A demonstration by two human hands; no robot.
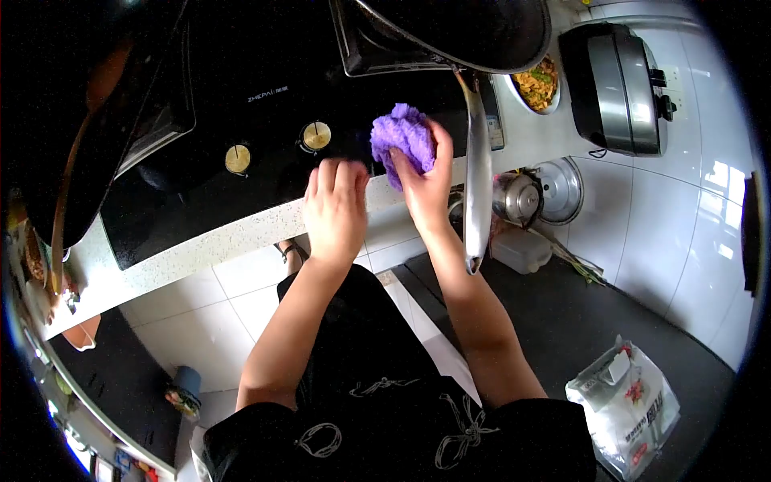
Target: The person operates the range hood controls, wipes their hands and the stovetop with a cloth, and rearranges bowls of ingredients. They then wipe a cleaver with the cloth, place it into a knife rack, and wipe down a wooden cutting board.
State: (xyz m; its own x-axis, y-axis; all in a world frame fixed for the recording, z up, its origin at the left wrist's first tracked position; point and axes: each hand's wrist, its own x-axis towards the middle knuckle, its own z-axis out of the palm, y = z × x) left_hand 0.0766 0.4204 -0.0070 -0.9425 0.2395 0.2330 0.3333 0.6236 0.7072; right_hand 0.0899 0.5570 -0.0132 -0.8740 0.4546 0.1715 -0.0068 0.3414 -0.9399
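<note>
Your right hand (430, 173) grasps the crumpled, fuzzy purple cloth (401, 136) above the glossy black glass stovetop (201, 201); it is already taken up, but how much is left can't be judged. Your left hand (333, 209) curls near the stovetop's front edge, its contents hidden.

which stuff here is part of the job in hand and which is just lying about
Likely part of the job:
crumpled purple cloth, held in right hand
black glass stovetop, left hand by its front edge

Apparently lying about:
boxy dark grey appliance
white printed plastic bag
whitish plastic container
</note>
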